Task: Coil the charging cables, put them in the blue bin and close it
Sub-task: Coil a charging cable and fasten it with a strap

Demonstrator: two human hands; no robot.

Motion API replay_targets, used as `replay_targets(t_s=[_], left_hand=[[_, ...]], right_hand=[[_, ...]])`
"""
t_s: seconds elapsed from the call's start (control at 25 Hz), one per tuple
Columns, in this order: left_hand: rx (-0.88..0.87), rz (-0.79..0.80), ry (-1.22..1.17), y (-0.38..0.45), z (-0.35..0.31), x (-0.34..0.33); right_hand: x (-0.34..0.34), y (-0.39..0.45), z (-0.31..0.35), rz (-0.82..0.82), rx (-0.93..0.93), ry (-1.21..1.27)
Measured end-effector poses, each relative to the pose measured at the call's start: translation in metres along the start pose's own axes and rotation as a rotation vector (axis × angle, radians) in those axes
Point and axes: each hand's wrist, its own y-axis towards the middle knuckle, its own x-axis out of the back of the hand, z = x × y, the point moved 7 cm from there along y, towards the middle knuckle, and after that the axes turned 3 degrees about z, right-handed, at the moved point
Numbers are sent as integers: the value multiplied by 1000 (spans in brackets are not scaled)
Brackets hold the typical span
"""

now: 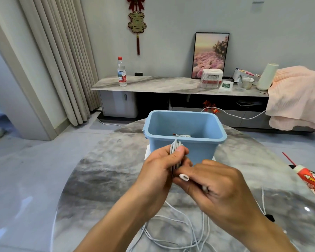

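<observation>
Marble tabletop: left hand grips coiled white cable; right hand pinches its connector before open blue bin.

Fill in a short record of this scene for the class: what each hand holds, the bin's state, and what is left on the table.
left hand: grips a coiled bundle of white cable
right hand: pinches the cable's white plug
blue bin: open, no lid in view, small items inside
table: loose white cables lying uncoiled near the front edge
</observation>
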Motion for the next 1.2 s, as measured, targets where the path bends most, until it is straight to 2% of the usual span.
replay_targets(t_s=[0.2,0.32,0.44,0.52,0.6,0.64,0.76,0.84,0.92,1.08,1.2], left_hand=[[10,25,116,-2,-5,-2],[86,-42,154,-6,5,-1],[120,-18,173,-9,16,-10],[143,16,181,-10,19,-13],[146,100,152,-11,19,-19],[154,132,130,-11,19,-22],[213,114,174,-13,19,-26],[251,94,198,-15,19,-28],[252,50,200,-15,19,-26],[297,-134,189,-20,22,-17],[322,-228,148,-21,24,-12]], right_hand=[[6,3,-13,-36,-121,44],[2,6,-17,71,-146,86],[-4,6,-13,179,-147,69],[-5,6,-17,196,-202,189],[0,4,-33,162,-346,473],[4,3,-39,140,-381,527],[3,2,-41,171,-325,344],[-1,-1,-42,190,-319,370],[-5,-3,-40,142,-288,395],[-25,-11,-28,-80,-327,468],[-26,-15,-21,-213,-314,354]])
